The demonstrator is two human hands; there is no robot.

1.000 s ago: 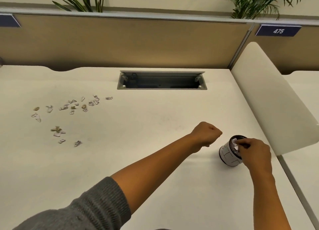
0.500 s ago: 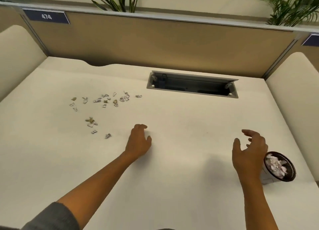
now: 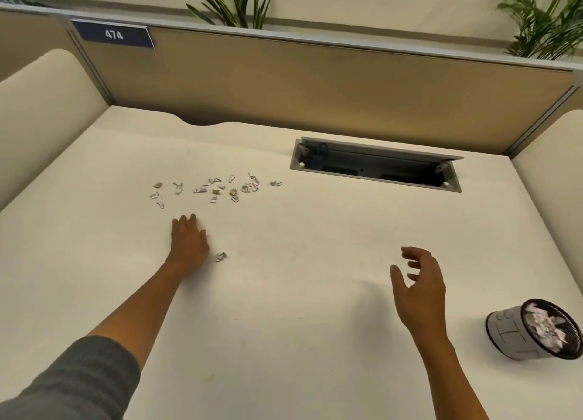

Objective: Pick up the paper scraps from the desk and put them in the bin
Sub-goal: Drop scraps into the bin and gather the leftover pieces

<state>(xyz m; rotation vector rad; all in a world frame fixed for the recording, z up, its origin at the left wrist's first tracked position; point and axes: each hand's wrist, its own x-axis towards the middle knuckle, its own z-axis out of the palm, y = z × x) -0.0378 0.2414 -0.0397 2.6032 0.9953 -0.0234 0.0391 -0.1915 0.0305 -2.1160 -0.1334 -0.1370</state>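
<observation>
White paper scraps [image 3: 214, 186] lie in a loose bunch on the far left part of the desk [image 3: 284, 340], and one lone scrap [image 3: 220, 256] sits closer, just beside the left hand [image 3: 188, 242]. That hand lies flat, palm down, fingers straight, holding nothing that I can see, likely so it can reach the bunch just ahead of it. The right hand [image 3: 421, 285] hangs over the desk, well apart from the left one, with loose, spread fingers and nothing in them. By the desk's right edge stands the bin [image 3: 504, 334], leaning toward the camera, with crumpled paper inside. Many scraps are not yet picked up.
</observation>
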